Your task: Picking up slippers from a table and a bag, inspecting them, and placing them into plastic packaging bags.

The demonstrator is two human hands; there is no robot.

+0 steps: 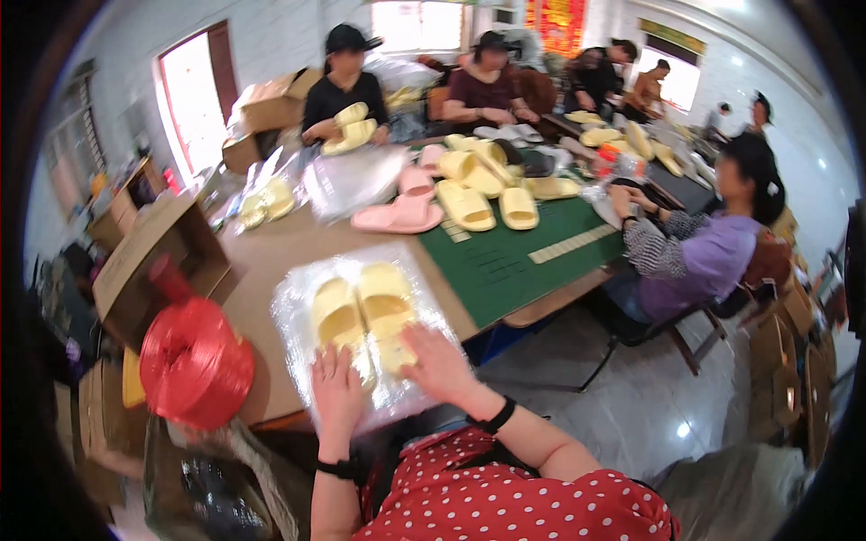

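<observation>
Pale walls [280, 36] enclose a brown table [255, 263]; left hand [336, 388] and right hand [440, 365] lie flat, unclenched, on bagged yellow slippers [388, 307].

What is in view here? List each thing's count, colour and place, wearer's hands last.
Near slippers: two, yellow, by the hands
Near bag: one, clear, about that pair
Far bags: several, clear, table's far side
Pink slippers: at least two, pink, mid-table
Far slippers: many, mostly yellow, far tabletop
Mat: one, green, table's right part
Table: one, brown, centre
Roll: one, red, table's left
Boxes: several, brown, left and right
Co-workers: at least six, mixed clothing, around
Floor: one, grey, right
Shirt: one, red-and-white, bottom
Wristbands: two, black, one per wrist
Left hand: one, bare, on near bag
Right hand: one, bare, on near bag
</observation>
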